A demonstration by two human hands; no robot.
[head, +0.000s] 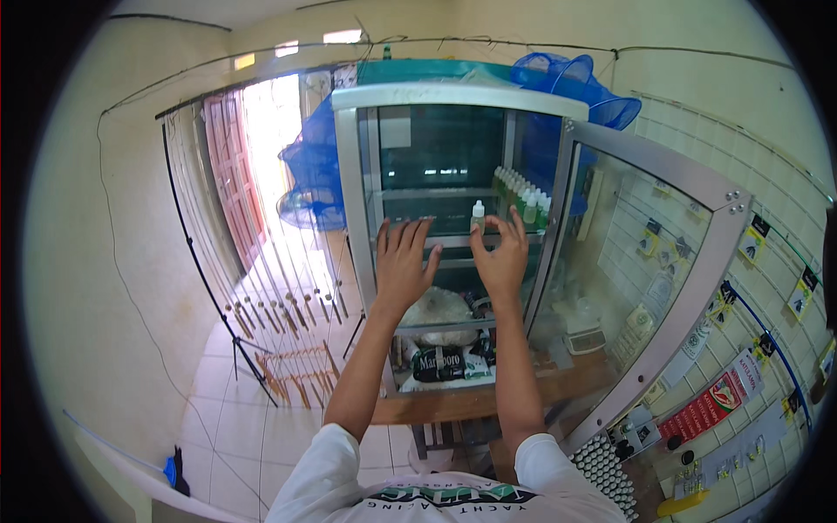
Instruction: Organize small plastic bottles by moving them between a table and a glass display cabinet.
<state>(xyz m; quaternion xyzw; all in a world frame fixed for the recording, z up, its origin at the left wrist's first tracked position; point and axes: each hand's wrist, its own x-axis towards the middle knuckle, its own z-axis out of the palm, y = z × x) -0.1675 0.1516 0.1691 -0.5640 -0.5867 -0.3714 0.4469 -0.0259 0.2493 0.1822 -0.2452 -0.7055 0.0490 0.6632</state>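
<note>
My right hand [501, 255] holds a small dropper bottle with a white cap [478, 212] upright between thumb and fingers, inside the opening of a metal-framed glass cabinet [458, 95]. My left hand [407, 261] is at the left of the same opening, palm down with its fingers spread, and holds nothing that I can see; whether its fingertips touch the glass shelf I cannot tell. To the right of my right hand, rows of similar white-capped bottles with greenish contents [529, 208] stand on the upper shelf.
The cabinet's glass door [644, 261] stands swung out to the right. Below my hands lie plastic bags [438, 314] and packets. A digital scale [584, 340] is behind the door glass. Many white-capped bottles [601, 471] stand at the lower right, beside a wire grid [693, 124] with hanging packets.
</note>
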